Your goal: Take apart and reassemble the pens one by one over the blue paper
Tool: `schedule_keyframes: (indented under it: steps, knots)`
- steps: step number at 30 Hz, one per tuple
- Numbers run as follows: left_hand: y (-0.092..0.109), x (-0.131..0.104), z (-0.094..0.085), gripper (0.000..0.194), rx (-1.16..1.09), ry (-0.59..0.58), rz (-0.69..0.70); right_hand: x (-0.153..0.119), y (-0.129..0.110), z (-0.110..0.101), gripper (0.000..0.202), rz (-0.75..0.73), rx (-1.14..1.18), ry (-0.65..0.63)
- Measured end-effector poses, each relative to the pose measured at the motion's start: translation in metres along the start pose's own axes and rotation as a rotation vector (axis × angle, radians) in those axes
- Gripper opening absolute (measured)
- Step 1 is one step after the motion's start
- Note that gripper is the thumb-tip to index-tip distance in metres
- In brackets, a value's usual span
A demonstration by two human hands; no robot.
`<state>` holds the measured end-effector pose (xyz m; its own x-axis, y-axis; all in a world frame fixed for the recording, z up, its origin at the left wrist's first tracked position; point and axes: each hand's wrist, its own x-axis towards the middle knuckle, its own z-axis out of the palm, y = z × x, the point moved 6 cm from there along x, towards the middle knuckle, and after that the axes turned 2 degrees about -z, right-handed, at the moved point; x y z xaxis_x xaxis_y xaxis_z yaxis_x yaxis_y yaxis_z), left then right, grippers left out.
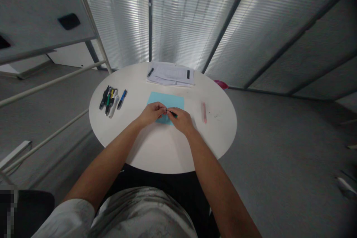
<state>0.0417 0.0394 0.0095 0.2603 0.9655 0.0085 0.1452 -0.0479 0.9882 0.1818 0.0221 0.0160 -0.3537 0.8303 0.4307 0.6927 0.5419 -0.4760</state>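
Observation:
Both hands meet over a light blue mat (178,100) on the white round table. Between the thumb and fingers of my right hand (182,120) is a dark pen (173,114), only part of which shows. My left hand (153,113) pinches closed at the pen's left end, its fingertips almost touching those of the right. What small piece the left fingers hold, if any, is too small to make out.
A bunch of several pens (108,101) lies at the table's left, a blue pen (122,99) beside it. Stacked papers (171,74) with a dark pen (150,72) sit at the back. On the right lies a pinkish stick-like object (204,112) near dark specks.

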Motion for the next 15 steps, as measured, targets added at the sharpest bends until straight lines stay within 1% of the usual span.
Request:
schedule_keyframes:
  steps: [7, 12, 15]
  knots:
    - [-0.0048, 0.0021, 0.0008, 0.021, 0.014, -0.025, 0.035, 0.0000, -0.0010, -0.0004, 0.024, 0.007, 0.024, -0.006]
    - [-0.0053, 0.0033, 0.0004, 0.019, 0.056, -0.019, 0.055, -0.0003, 0.0008, -0.0009, 0.022, 0.012, 0.032, 0.006]
    - [-0.0043, 0.0029, 0.0010, 0.018, 0.061, -0.016, 0.050, -0.0013, 0.0043, -0.0005, 0.021, 0.047, 0.037, 0.019]
